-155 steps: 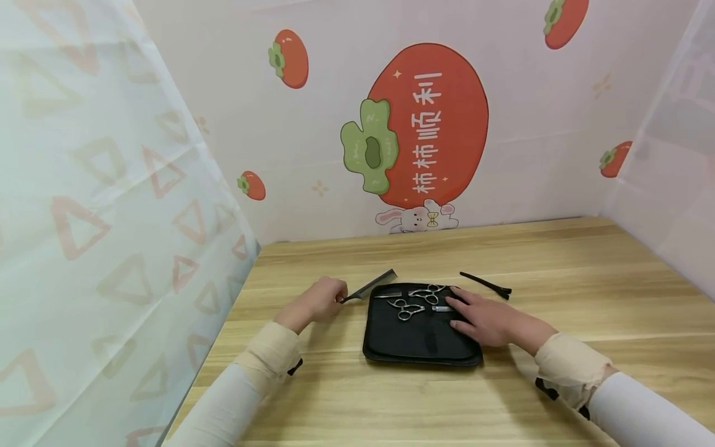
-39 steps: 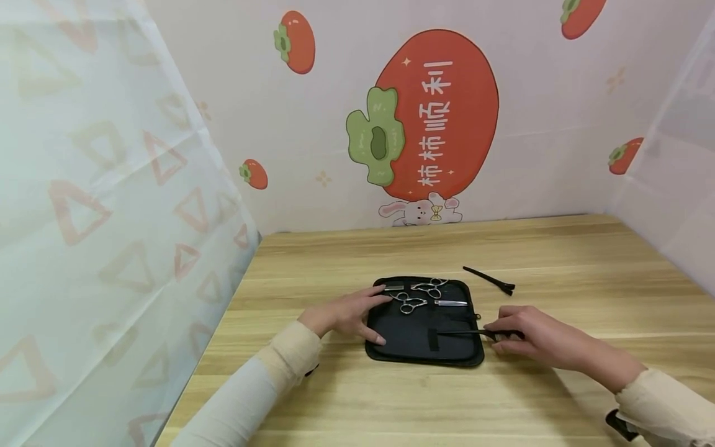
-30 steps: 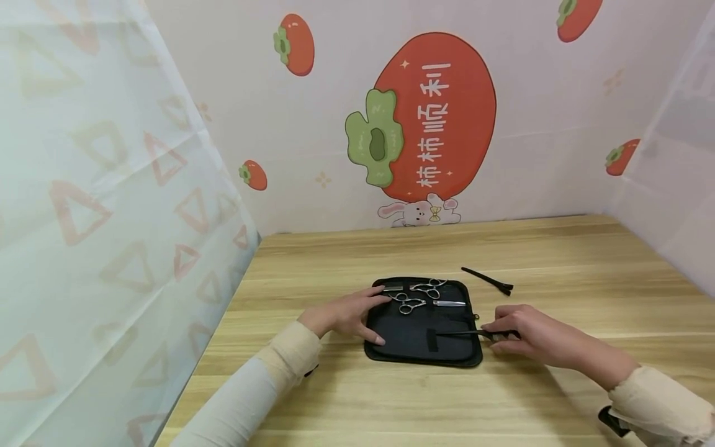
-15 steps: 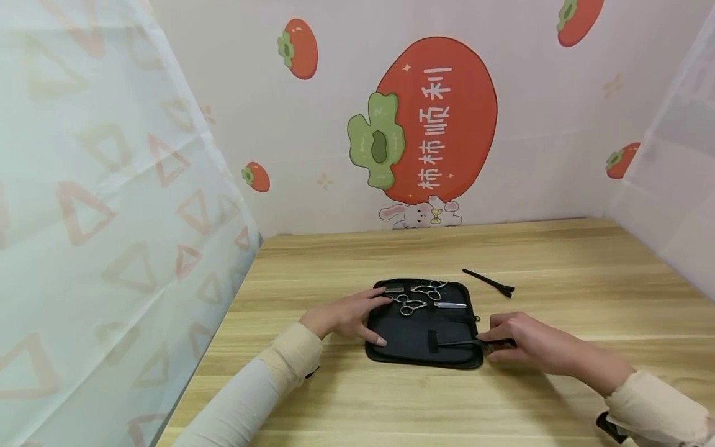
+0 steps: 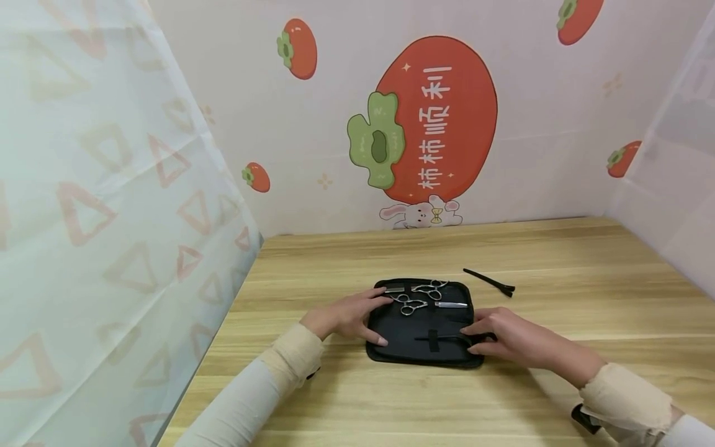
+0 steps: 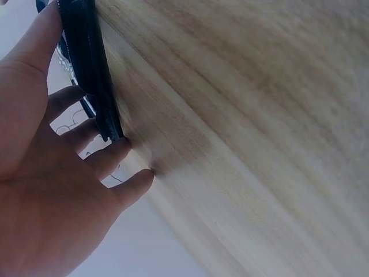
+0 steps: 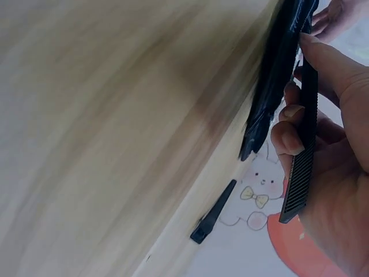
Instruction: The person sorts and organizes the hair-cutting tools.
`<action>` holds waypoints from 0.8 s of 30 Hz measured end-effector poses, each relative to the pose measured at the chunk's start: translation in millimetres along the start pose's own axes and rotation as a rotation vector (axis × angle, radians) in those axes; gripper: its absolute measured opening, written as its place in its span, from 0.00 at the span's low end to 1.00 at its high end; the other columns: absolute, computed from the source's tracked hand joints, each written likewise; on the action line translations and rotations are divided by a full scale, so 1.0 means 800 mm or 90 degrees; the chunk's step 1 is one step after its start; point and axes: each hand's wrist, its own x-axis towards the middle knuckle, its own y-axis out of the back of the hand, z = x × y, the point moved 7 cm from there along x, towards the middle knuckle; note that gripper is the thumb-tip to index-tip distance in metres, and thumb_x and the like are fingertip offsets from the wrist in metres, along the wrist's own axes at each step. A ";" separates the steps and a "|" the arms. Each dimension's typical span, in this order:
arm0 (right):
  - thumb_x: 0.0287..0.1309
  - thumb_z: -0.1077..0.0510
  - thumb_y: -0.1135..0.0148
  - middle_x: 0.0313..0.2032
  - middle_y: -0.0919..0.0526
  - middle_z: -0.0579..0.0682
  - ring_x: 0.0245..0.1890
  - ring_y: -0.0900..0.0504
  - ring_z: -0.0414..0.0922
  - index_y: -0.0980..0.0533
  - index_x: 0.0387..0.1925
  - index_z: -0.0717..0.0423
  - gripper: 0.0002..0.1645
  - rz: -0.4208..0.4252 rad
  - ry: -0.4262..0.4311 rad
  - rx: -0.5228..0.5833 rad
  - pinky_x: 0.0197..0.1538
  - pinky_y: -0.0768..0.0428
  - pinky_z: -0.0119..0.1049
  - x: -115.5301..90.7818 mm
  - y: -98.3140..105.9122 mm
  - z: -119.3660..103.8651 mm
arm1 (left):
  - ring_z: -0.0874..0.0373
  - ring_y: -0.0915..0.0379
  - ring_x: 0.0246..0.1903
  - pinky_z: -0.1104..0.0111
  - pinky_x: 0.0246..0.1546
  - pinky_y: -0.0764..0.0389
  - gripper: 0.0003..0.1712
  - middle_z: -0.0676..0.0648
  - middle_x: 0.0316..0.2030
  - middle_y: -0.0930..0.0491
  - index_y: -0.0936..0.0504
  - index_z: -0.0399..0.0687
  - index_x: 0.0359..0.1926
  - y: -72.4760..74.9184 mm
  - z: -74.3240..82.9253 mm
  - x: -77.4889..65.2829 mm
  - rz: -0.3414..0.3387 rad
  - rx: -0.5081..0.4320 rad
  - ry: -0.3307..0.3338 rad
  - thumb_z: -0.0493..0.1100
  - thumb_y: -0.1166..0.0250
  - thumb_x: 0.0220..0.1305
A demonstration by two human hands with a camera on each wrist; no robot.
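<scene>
A black tool case (image 5: 399, 340) lies open on the table, holding two pairs of silver scissors under straps, one (image 5: 430, 289) above the other (image 5: 412, 305). My left hand (image 5: 347, 315) rests on the case's left edge, its fingers spread. At the opposite side, my right hand (image 5: 514, 335) pinches a black tail comb (image 7: 302, 167) by its toothed part. Its thin tail passes at an elastic loop (image 5: 433, 341) in the lower half of the case, with the tip left of the loop. In the right wrist view the comb's teeth run along the palm; the fingers partly cover it.
A black hair clip (image 5: 490, 282) lies on the wooden table (image 5: 335, 397), behind and right of the case. Printed cloth walls (image 5: 313, 136) stand behind the table and at both sides.
The comb, earlier in my left hand beside the case, is now in my right. In the last half second the right hand has moved left, bringing the tail past the loop.
</scene>
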 end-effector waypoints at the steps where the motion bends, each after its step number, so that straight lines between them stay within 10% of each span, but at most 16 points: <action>1: 0.64 0.52 0.29 0.40 0.19 0.45 0.33 0.25 0.34 0.14 0.51 0.62 0.20 -0.002 -0.004 0.000 0.33 0.24 0.29 0.003 -0.002 -0.001 | 0.48 0.55 0.79 0.52 0.75 0.43 0.55 0.47 0.81 0.56 0.42 0.58 0.80 0.000 0.001 0.000 0.001 0.002 0.001 0.66 0.28 0.59; 24: 0.61 0.52 0.26 0.45 0.22 0.42 0.40 0.21 0.37 0.15 0.50 0.55 0.18 -0.028 -0.074 -0.077 0.41 0.19 0.38 0.026 -0.013 -0.011 | 0.48 0.55 0.79 0.51 0.74 0.42 0.55 0.48 0.81 0.55 0.42 0.59 0.80 0.000 0.000 0.000 -0.003 -0.004 0.014 0.67 0.27 0.59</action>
